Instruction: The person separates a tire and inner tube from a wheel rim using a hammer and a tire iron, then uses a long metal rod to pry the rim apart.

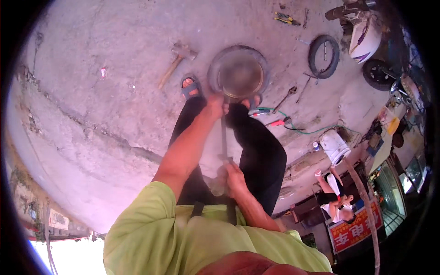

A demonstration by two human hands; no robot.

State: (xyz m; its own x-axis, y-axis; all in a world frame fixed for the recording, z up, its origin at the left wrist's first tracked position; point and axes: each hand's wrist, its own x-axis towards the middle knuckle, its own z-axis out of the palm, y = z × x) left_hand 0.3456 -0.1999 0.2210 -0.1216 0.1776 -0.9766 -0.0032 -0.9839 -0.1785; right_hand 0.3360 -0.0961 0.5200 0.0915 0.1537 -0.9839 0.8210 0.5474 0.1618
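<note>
My left hand (217,104) is closed around the upper part of a long, flat grey bar (223,137) between my legs, just below a tyre (216,69) that lies on the concrete by my sandalled feet, with a blurred round middle. Lower down, my right hand (233,176) grips the same bar; its end near my waist is unclear. A hammer (182,52) with a wooden handle lies left of the tyre. To its right are a wrench (284,100), a red-handled tool (276,123) and a green hose (307,133).
At the upper right lie pliers (286,19), another tyre (334,59), a wheel (376,74) and a white scooter (364,36). Lower right are a white bucket (334,146), a wooden pole (362,188), a seated person (340,208) and a red sign (355,233).
</note>
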